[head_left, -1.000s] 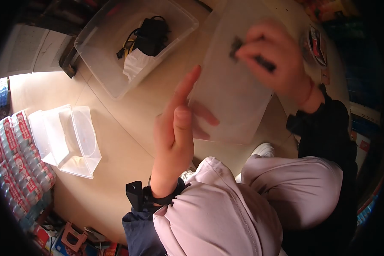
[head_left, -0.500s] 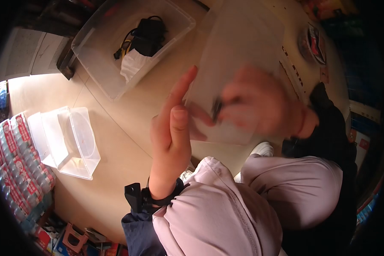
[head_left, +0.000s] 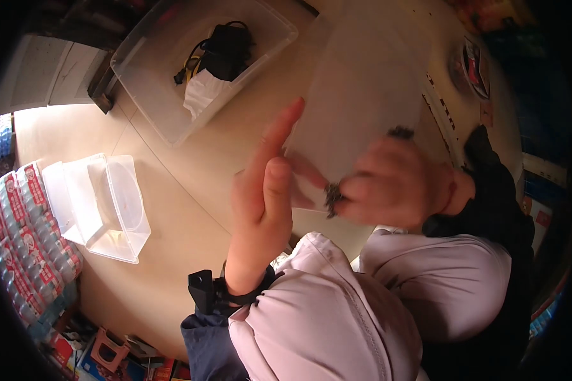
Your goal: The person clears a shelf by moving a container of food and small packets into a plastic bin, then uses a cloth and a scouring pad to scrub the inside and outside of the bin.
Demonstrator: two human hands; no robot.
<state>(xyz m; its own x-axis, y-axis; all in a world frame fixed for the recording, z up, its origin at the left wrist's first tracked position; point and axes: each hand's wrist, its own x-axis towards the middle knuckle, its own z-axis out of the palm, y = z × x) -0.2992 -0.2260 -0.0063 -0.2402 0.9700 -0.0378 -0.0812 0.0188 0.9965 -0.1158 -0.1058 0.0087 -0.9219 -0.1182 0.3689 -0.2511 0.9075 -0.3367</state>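
A large translucent plastic panel [head_left: 362, 76] stands tilted in front of my knees. My left hand [head_left: 260, 190] grips its left edge, the thumb on the near side and some fingers showing faintly through the plastic. Against the lower part of the panel is my right hand [head_left: 394, 184], blurred and closed around a dark, frizzy steel wool scourer [head_left: 332, 199]. Tufts of the scourer stick out on both sides of the fist, and its middle is hidden by the fingers.
A clear plastic box [head_left: 162, 120] holds black cables with an adapter [head_left: 225, 51] and a white bag [head_left: 203, 92]. Another clear container [head_left: 121, 209] lies on the tiled floor, beside shrink-wrapped bottles [head_left: 28, 241]. Small boxes [head_left: 111, 349] lie lower left. A round tub [head_left: 470, 70] sits upper right.
My right hand has moved slightly down the panel with the scourer, which now shows more clearly. My left hand keeps its hold on the edge. The view has shifted a little.
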